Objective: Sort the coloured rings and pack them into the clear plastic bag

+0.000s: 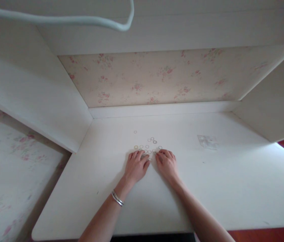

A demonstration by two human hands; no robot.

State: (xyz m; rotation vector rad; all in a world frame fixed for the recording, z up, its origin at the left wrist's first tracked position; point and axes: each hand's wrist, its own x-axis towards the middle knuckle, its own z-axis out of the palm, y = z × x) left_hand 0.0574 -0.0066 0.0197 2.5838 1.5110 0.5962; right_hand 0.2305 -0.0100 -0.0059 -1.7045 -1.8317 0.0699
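Observation:
Several small metal rings [147, 147] lie scattered on a white desk [207, 188], one ring [135, 132] a little apart toward the back. My left hand [136, 166] rests palm down on the desk, fingers reaching among the nearest rings. My right hand [166, 164] lies beside it, fingertips also at the rings. The two hands almost meet at the thumbs. Whether either hand pinches a ring is hidden by the fingers. A silver bracelet [117, 198] sits on my left wrist.
A small clear plastic bag [208, 141] lies on the desk to the right. White side panels [31, 97] and a floral back wall [157, 77] enclose the desk. A white cable [81, 20] hangs overhead. A floral surface [8, 161] lies to the left.

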